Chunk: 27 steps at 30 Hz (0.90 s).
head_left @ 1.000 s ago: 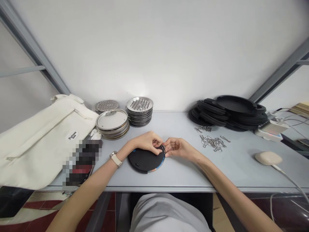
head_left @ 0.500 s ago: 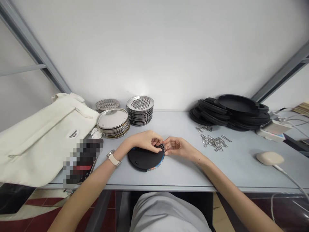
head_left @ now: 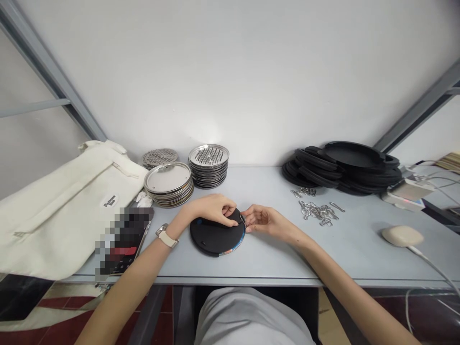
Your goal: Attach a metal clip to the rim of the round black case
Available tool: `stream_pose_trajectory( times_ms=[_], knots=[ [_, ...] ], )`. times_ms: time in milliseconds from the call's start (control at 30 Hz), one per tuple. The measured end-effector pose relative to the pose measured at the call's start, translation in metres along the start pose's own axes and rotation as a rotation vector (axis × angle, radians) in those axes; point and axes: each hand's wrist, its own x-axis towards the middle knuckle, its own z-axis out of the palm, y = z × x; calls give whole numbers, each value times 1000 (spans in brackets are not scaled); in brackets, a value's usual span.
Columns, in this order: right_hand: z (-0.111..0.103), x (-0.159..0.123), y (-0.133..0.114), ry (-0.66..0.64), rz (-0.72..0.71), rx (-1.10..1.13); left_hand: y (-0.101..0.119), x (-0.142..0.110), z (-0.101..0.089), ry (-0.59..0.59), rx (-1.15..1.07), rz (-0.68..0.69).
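Note:
A round black disc (head_left: 215, 237) lies flat on the grey table (head_left: 273, 254) in front of me, with a blue and orange edge showing at its lower right. My left hand (head_left: 212, 208) rests on its upper rim, fingers pinched on the disc's edge. My right hand (head_left: 260, 219) is closed on a small metal ring (head_left: 243, 220) at the disc's right rim. Both hands meet at that spot.
Loose metal rings and clips (head_left: 318, 211) lie right of my hands. Black discs (head_left: 341, 167) are heaped at the back right. Stacks of metal lids and perforated plates (head_left: 187, 175) stand at the back left. A white bag (head_left: 57, 206), a phone (head_left: 122, 239) and a mouse (head_left: 401, 235) also lie here.
My hands have stayed at the disc's right rim, with only slight finger movement on the ring. The disc and the rest are as before.

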Motion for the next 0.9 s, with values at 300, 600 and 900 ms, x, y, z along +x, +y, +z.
stream_pose_trajectory(
  times_ms=[300, 600, 900],
  knots=[
    [2, -3, -8, 33, -1, -85, 3, 4, 5, -3, -62, 73],
    [0, 0, -7, 114, 11, -88, 8, 7, 11, 75, -46, 38],
    [-2, 2, -5, 160, 26, -137, 12, 10, 16, 107, -19, 44]
  ],
)
